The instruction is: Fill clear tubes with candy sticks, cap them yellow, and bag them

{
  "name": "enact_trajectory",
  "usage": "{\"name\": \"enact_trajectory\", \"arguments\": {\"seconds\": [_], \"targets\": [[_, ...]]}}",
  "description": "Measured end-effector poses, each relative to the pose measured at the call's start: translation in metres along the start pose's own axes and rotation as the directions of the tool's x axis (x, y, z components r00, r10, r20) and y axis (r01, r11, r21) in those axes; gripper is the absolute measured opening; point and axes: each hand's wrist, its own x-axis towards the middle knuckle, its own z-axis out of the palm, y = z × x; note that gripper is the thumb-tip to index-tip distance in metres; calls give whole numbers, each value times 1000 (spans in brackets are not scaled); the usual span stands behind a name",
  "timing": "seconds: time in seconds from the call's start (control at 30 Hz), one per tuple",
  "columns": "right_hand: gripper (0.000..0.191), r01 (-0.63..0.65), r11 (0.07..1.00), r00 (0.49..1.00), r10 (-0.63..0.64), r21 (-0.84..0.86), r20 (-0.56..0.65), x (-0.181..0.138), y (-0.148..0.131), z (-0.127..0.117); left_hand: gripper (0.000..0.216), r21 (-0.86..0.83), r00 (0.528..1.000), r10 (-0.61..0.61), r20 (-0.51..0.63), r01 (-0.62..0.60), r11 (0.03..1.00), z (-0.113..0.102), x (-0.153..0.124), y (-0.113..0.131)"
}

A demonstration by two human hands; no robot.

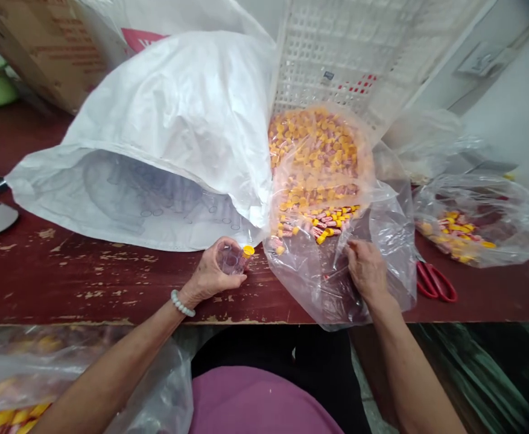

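Curling around a clear plastic container [230, 258], the left hand [210, 271] is clamped on it just above the worktop [110, 283], near the front edge. 1 yellow-capped piece [248, 251] shows beside the container, near the fingertips. A bracelet of pale beads [183, 304] circles that wrist.

The right hand [367, 268] is at the mouth of a large clear bag [341, 295], its fingers bent; whether they are closed on anything, I cannot tell. Many small yellow-capped tubes [313, 150] fill the bag's far part, with some lying loose towards its opening.

Left of this bag, a white sack [192, 114] gapes towards the person, with clear pieces inside. Behind the bag rises a white perforated crate [336, 54]. To the right lie 1 pair of red-handled scissors [436, 282] and a smaller clear bag [513, 223] containing more yellow-capped pieces.
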Motion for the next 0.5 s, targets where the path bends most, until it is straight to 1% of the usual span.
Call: {"name": "enact_trajectory", "arguments": {"seconds": [0.03, 0.07, 0.1, 0.13, 0.17, 0.2, 0.23, 0.27, 0.3, 0.33, 0.37, 0.4, 0.43, 0.47, 0.5], "targets": [[25, -38, 992, 997, 47, 123, -68, -4, -17, -4, 49, 18, 1000, 13, 2, -13, 1000, 1, 0, 0], [27, -70, 956, 985, 111, 284, -133, -9, -38, -9, 48, 36, 1000, 26, 7, -27, 999, 1, 0, 0], [29, -93, 863, 978, 173, 497, -118, -13, -62, -14, 47, 60, 999, 41, 14, -42, 997, 2, 1, 0], [30, -125, 719, 978, 207, 683, -39, -18, -88, -18, 45, 94, 998, 59, 20, -61, 994, 3, 1, 0], [29, -165, 570, 979, 191, 805, 66, -23, -114, -19, 44, 139, 997, 79, 23, -82, 987, 4, 1, 1], [27, -192, 449, 977, 169, 873, 128, -27, -138, -19, 43, 190, 995, 101, 23, -104, 976, 4, 1, 1], [25, -200, 358, 978, 130, 912, 164, -32, -158, -17, 42, 241, 992, 123, 20, -124, 963, 5, 1, 2], [23, -215, 297, 976, 94, 930, 196, -36, -173, -13, 41, 283, 990, 143, 20, -143, 948, 5, 1, 3], [21, -220, 269, 975, 65, 937, 211, -40, -184, -8, 41, 313, 987, 160, 21, -159, 937, 5, 1, 3], [19, -220, 270, 975, 39, 937, 218, -43, -191, -3, 41, 329, 985, 171, 24, -170, 929, 4, 1, 4], [18, -216, 298, 975, 12, 930, 222, -45, -194, 2, 41, 333, 984, 178, 28, -177, 926, 4, 1, 4], [16, -199, 349, 975, -21, 916, 220, -47, -193, 6, 40, 325, 983, 183, 33, -183, 928, 4, 1, 5], [15, -159, 418, 977, -63, 894, 203, -48, -191, 9, 40, 308, 982, 184, 37, -186, 933, 4, 1, 5], [14, -92, 500, 979, -114, 861, 170, -48, -188, 10, 40, 285, 983, 180, 40, -184, 941, 3, 1, 5], [14, 3, 584, 977, -175, 812, 123, -48, -184, 9, 39, 258, 984, 172, 42, -177, 950, 3, 1, 5]]}}
